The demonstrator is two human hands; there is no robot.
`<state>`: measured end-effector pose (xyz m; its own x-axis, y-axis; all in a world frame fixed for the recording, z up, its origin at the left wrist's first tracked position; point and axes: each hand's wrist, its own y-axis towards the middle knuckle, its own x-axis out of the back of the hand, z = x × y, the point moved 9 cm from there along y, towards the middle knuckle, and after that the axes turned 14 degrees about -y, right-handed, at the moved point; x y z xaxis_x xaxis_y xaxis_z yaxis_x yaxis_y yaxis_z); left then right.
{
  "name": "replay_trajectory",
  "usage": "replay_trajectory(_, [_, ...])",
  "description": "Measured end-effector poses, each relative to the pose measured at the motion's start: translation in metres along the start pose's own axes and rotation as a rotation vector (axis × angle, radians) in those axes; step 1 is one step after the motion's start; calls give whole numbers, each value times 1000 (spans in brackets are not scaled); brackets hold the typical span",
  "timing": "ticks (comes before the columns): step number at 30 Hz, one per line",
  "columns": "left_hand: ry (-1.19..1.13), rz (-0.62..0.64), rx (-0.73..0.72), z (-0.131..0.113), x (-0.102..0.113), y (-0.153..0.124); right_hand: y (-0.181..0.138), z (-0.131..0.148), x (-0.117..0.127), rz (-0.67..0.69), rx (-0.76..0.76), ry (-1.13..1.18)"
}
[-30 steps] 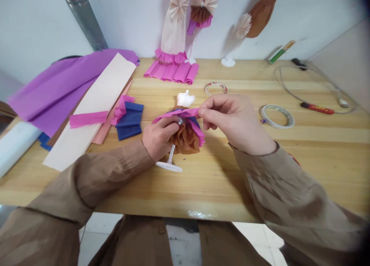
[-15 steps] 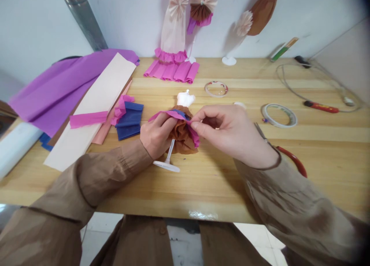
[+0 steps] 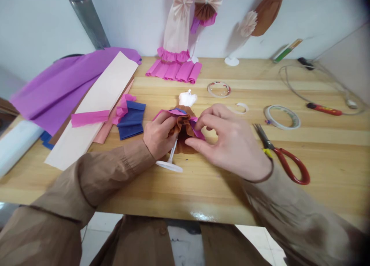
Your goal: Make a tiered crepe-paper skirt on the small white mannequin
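Observation:
A small white mannequin (image 3: 187, 99) on a stand leans away from me, wearing a ruffled brown crepe paper skirt (image 3: 185, 123) with magenta and blue layers. My left hand (image 3: 160, 133) is closed on the left edge of the skirt, bunching the paper between thumb and fingers. The white round stand base (image 3: 169, 166) shows below that hand, tilted on the table. At the skirt's right side, my right hand (image 3: 231, 141) has thumb and fingers apart, the fingertips at the magenta edge. Part of the skirt is hidden by both hands.
Scissors (image 3: 285, 158) with red handles lie right of my right hand, near a tape roll (image 3: 282, 117). A red-handled tool (image 3: 323, 109) trails a cable. Left lie purple paper (image 3: 60, 85), cream paper (image 3: 92, 112) and folded blue paper (image 3: 131, 119). Dressed paper figures (image 3: 177, 31) stand behind.
My right hand has let its pinch on the skirt's edge come apart, with the thumb moving down and the fingers lifting. The left hand keeps its hold. The view has shifted slightly.

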<state>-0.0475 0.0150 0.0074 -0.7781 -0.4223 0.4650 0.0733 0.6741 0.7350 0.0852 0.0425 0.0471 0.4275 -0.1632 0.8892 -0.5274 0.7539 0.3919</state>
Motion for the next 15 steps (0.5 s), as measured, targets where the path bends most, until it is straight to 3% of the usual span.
replay_trajectory(5, [77, 55, 53, 6, -5, -2, -9, 15, -7, -104, 49, -281])
replay_trajectory(11, [54, 72, 51, 6, -6, -1, -10, -1, -7, -274, -110, -121])
replay_trajectory(15, [27, 112, 50, 6, -10, -1, -5, 1, -14, -284, -75, -54])
